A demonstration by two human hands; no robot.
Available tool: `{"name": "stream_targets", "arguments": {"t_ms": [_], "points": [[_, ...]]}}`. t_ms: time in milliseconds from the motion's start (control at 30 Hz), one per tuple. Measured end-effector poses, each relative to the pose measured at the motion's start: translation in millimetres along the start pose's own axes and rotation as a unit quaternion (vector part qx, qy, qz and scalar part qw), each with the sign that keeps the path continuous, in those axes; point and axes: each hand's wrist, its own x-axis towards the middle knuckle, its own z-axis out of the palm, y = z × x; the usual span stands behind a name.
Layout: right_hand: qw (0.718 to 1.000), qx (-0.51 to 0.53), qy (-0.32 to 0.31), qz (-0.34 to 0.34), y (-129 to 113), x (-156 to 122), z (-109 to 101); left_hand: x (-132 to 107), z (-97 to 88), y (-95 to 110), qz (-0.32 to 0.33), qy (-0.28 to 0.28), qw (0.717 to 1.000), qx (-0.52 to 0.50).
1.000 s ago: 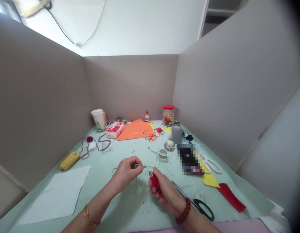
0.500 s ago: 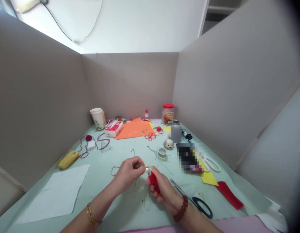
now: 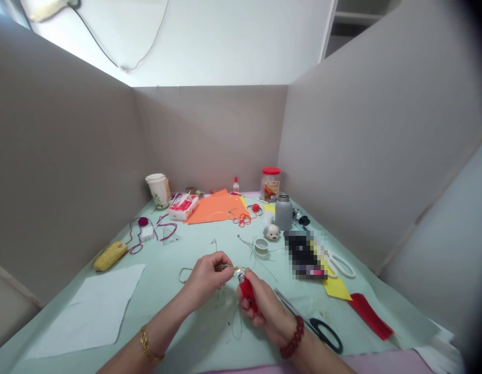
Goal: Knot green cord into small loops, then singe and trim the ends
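Note:
My left hand (image 3: 209,276) is closed in a pinch on thin green cord (image 3: 224,267), whose end sticks out to the right past the fingertips. A red lighter (image 3: 248,293) is gripped in my right hand (image 3: 266,309), its metal top tilted up and left. A small bright flame (image 3: 238,270) shows at the lighter's top, right by the cord end. Below the hands, a thin loop of pale green cord (image 3: 236,324) hangs or lies over the table; I cannot tell which. Part of the cord in my left hand is hidden by the fingers.
Black-handled scissors (image 3: 324,332) lie beside my right wrist. Beyond the hands are a spool (image 3: 261,246) with loose green cord, a dog-head figure (image 3: 272,232), a grey bottle (image 3: 283,213) and orange paper (image 3: 215,208). White cloth or paper (image 3: 92,306) lies at left.
The whole view has shifted very slightly. Both hands keep their hold on the cord and the lighter, and the flame is lit in both frames.

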Motion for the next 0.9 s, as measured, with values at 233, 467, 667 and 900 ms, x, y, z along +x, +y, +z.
{"name": "stream_targets", "arguments": {"t_ms": [233,467,667,900], "points": [[1.0,0.005,-0.003,-0.005,-0.8,-1.6,-0.4,1.9,0.4,-0.9,-0.003,0.001,1.0,-0.007],[1.0,0.017,-0.014,-0.01,0.1,0.5,-1.6,3.3,1.1,-4.8,0.001,0.004,1.0,-0.015],[1.0,0.022,-0.013,-0.009,0.8,0.8,-1.2,3.5,2.3,-2.8,0.006,0.013,1.0,-0.025],[1.0,0.019,-0.016,-0.003,1.5,2.6,-2.2,3.8,3.1,-6.1,0.001,0.009,0.999,-0.036]]}}
